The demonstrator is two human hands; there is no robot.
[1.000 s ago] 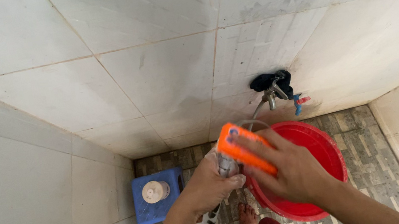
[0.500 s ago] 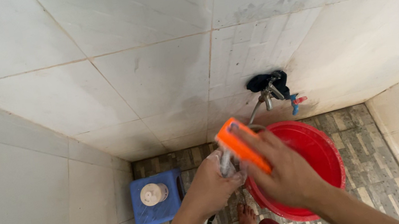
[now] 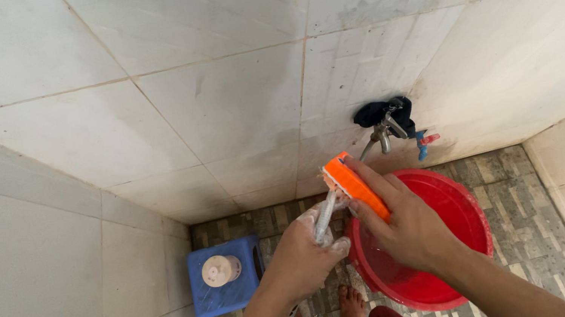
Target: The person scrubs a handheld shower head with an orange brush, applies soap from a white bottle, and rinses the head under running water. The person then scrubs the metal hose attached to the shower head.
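I see a bright orange plastic scrubbing brush (image 3: 355, 187), long and narrow, with pale bristles along its left edge, tilted so its far end points up toward the wall. The right hand (image 3: 399, 227) is closed over it from the right, fingers laid along the orange back and thumb tucked below. Just left of it, the left hand (image 3: 304, 258) is clenched around a small pale, soapy item (image 3: 325, 218); only a slim whitish strip pokes out above the fist, and I cannot tell what it is. The bristles meet that strip, so brush and item are touching, right between the two hands.

Both hands hang in the air above the left rim of a round red plastic basin (image 3: 462, 228), which sits on the grey patterned tile floor (image 3: 529, 216). The brush is over the basin's near-left edge, not inside it.

On the white tiled wall (image 3: 212, 101) behind, I see a metal tap (image 3: 380, 137) with a dark cloth (image 3: 376, 112) draped over it, well above the basin. Down to the left, a low blue plastic stool (image 3: 226, 279) carries a round cream-coloured lid-like object (image 3: 220, 270). A bare foot (image 3: 351, 307) shows on the floor beneath the hands.
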